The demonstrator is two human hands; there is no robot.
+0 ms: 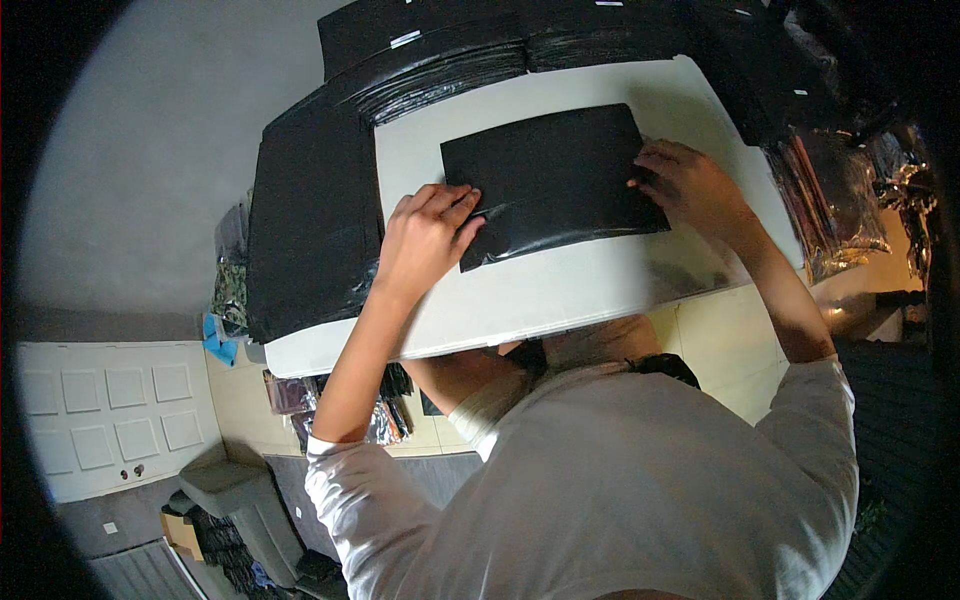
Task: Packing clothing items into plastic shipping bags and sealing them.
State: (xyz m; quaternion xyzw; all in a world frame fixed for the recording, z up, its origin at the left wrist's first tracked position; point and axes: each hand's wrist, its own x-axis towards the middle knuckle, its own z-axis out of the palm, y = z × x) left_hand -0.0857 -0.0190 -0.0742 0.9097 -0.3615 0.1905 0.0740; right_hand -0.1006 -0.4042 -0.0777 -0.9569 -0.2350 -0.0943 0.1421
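A flat black plastic sheet or bag lies on the white tabletop, its lower part glossy and slightly creased. At its left edge, my left hand has thumb and fingertips on the plastic, with a small fold running out from between them. My right hand is at the opposite edge, its curled fingers touching the plastic. Whether the right fingers pinch that edge is not clear.
Stacked black plastic packages line the table's left side, and more black stacks stand along the back. Clear-wrapped packets are at the right edge. Below on the floor lie other packets, near a grey sofa.
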